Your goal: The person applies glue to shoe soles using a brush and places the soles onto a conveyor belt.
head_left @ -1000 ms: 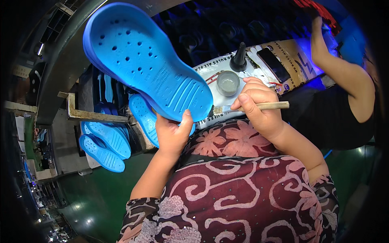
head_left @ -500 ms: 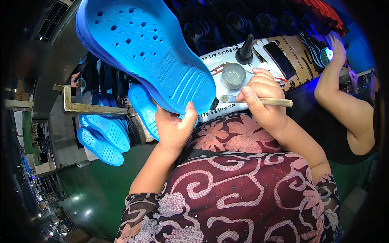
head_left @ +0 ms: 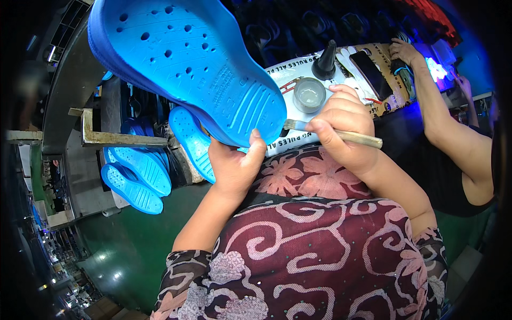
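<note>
A big bright blue shoe sole (head_left: pixel 186 58), dotted with holes and ridged at one end, is raised in front of me. My left hand (head_left: pixel 234 165) grips its ridged near end, thumb on the top face. Between the fingers of my right hand (head_left: pixel 346 125) is a wooden-handled brush (head_left: pixel 354 137). Its bristles are at the sole's right edge; whether they touch cannot be made out. Just beyond that hand stands a small round jar (head_left: pixel 310 95) with cloudy clear contents. Another blue sole (head_left: pixel 189 141) lies partly hidden behind the held one.
A black cone-shaped nozzle (head_left: pixel 324 63) and a dark phone (head_left: pixel 370 74) are on the covered table (head_left: pixel 290 143). More blue soles (head_left: pixel 133 189) are stacked at left, below a metal bar (head_left: pixel 125 140). A co-worker's arm (head_left: pixel 434 101) reaches in at right.
The held sole has shifted slightly left and tilted. My right hand and brush moved slightly, and the brush now slants more. The co-worker's hand has moved left.
</note>
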The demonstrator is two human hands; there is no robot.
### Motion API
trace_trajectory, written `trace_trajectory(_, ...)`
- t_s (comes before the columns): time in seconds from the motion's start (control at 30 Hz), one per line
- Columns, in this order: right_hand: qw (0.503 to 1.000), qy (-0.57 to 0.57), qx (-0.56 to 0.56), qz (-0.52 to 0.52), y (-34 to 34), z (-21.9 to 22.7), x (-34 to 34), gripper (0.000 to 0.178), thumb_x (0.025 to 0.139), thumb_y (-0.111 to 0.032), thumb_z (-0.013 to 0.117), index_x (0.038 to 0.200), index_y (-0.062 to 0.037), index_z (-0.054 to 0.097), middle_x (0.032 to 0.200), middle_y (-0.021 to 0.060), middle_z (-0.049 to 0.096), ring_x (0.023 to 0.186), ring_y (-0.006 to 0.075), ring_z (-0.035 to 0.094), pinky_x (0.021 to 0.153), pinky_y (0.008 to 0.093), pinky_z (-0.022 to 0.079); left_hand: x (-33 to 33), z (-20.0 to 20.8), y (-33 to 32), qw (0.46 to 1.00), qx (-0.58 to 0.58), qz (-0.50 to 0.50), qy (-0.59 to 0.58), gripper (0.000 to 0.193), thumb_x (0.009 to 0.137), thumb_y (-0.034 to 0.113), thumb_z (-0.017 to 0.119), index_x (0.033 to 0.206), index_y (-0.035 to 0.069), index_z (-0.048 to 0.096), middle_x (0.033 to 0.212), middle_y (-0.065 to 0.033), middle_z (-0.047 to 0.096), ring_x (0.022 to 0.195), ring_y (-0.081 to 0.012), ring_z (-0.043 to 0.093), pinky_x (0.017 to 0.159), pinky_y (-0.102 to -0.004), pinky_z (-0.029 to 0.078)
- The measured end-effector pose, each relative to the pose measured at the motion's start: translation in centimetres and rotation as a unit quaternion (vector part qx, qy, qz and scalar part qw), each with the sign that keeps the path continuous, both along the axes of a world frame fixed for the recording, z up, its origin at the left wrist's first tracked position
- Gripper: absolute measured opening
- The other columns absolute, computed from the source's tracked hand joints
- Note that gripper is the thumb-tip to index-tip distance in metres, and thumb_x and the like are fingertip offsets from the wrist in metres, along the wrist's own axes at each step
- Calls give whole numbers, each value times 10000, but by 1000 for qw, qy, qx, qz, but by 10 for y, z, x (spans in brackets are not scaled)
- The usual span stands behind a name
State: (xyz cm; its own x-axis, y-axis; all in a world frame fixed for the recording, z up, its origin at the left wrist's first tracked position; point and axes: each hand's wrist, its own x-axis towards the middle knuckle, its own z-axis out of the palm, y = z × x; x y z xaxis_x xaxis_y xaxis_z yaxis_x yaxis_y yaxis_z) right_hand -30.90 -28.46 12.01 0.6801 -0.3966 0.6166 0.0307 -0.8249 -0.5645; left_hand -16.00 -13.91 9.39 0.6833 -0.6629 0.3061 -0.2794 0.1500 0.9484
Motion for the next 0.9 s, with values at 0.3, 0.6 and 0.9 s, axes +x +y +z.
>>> trace_trajectory(0.3,1000,29,-7,6,-2,-4,-4,192,793,-206,677,645,-86,651,566,29,546,578,212,530,849,382,410,-2,-1,-4,999,-32,19,-15,340,784,20,627,1102,-49,530,992,-134,635,885,-189,624,804,-304,484)
trace_trajectory(0.6,1000,10,4,25,-1,-6,4,204,810,-186,657,633,-84,645,569,37,559,575,215,533,833,381,416,2,-3,-7,998,-34,21,-43,300,780,21,630,1062,-50,556,966,-135,644,866,-191,633,781,-303,490)
trace_trajectory(0.9,998,-39,39,8,-5,-5,3,197,803,-185,657,638,-78,641,572,32,555,579,217,531,834,386,414,-1,0,-7,997,-32,23,-65,271,772,10,631,1031,-46,574,929,-128,650,821,-182,636,748,-296,497)
